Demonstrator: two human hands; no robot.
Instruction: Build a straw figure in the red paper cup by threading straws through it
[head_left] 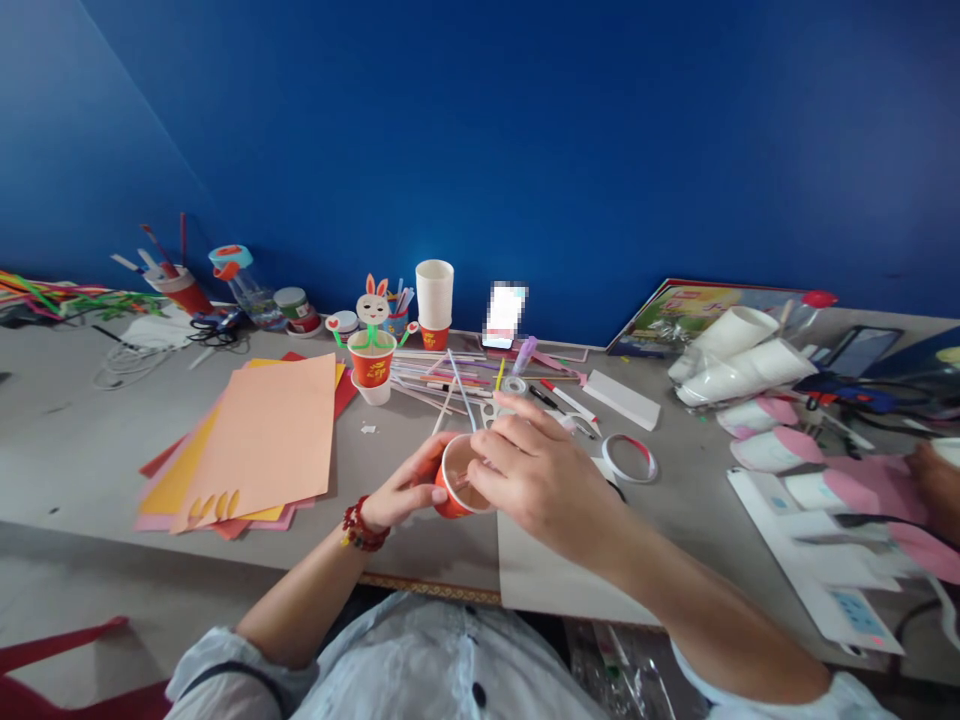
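My left hand point(412, 487) is wrapped round a red paper cup point(451, 498), held tilted with its mouth toward me near the table's front edge. The fingers of my right hand point(536, 465) are bent together at the cup's right rim, the tips reaching into its mouth. What they pinch, if anything, is hidden. Just beyond the hands lie several thin sticks point(465, 395) and a roll of clear tape point(514, 385). Behind and to the left stands another red cup point(372, 368) with a paper rabbit face point(373, 309) rising from it, set in a white cup.
Coloured paper sheets point(277, 430) are stacked at the left. A white paper sheet point(555, 570) lies under my right forearm. A tape ring point(629, 458), a white box point(622, 400) and a power strip point(817, 570) are at the right. A phone point(502, 318) leans on the wall.
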